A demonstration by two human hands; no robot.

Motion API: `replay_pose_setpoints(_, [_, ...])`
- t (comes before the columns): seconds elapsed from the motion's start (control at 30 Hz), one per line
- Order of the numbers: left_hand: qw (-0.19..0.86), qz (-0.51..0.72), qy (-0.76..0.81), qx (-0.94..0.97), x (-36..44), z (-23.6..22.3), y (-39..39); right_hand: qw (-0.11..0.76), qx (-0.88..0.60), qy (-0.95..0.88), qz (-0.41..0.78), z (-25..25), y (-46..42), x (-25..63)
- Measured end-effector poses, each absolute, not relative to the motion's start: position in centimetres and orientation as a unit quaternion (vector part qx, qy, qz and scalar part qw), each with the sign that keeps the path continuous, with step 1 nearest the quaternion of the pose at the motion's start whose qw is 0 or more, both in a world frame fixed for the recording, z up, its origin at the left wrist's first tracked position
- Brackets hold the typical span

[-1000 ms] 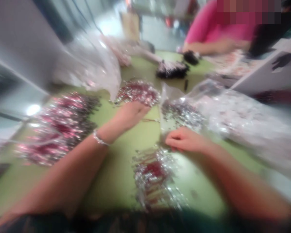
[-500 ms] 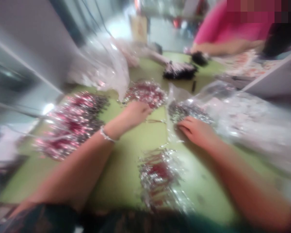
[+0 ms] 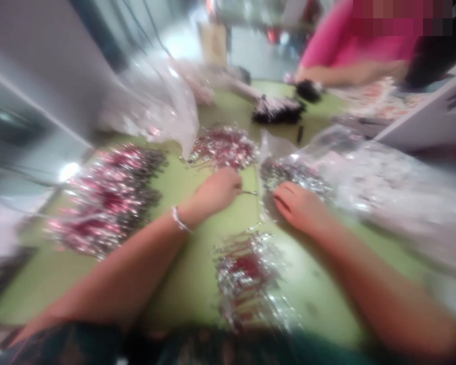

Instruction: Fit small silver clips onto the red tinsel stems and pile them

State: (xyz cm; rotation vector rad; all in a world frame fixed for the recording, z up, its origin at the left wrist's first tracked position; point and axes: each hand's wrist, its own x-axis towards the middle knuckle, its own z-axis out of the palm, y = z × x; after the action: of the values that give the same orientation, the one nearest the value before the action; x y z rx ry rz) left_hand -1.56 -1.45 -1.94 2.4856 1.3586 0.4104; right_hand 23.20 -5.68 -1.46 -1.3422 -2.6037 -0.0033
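My left hand (image 3: 221,186), with a white bracelet at the wrist, is closed with its fingertips on one end of a thin cord (image 3: 249,192) that lies on the green table. Just beyond it spreads a pile of dark red cords with silvery metal parts (image 3: 226,144). My right hand (image 3: 298,203) has its fingers curled at the near edge of small silver metal pieces (image 3: 294,172), which lie on a clear plastic bag (image 3: 264,152). What its fingertips pinch is hidden. Nearer my body lies a bundle of red cords with silver ends (image 3: 247,274).
A large heap of red, silver-tipped cords (image 3: 110,197) lies at the left. Clear plastic bags (image 3: 155,106) stand behind it, and a bag of white pieces (image 3: 387,177) lies at the right. Farther back are black-ended bundles (image 3: 277,110) and a person in a pink top (image 3: 334,40).
My left hand has drawn back from the far red pile onto the thin cord's end. My right hand has moved forward from the table to the silver pieces. The view has shifted slightly.
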Motion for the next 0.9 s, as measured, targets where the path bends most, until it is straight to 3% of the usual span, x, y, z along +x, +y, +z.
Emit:
replay_pose_setpoints(0.23, [0.128,0.056,0.45,0.882,-3.4,0.3,-1.4,0.133,-0.474,-0.87,0.031,-1.8,-5.4,23.7])
replay_pose_setpoints(0.53, [0.164,0.085,0.414,0.891,-1.2,-0.6,-2.2,0.198,-0.493,-0.843,0.087,-1.7,-5.6,23.3])
replay_pose_setpoints(0.77, [0.198,0.135,0.442,0.864,-0.9,-0.9,-1.8,0.043,-0.489,-0.87,0.035,-1.5,-5.9,22.6])
replay_pose_setpoints(0.9, [0.242,0.204,0.492,0.811,-1.4,0.6,-1.6,0.013,-0.509,-0.86,0.022,-1.3,-6.1,22.2])
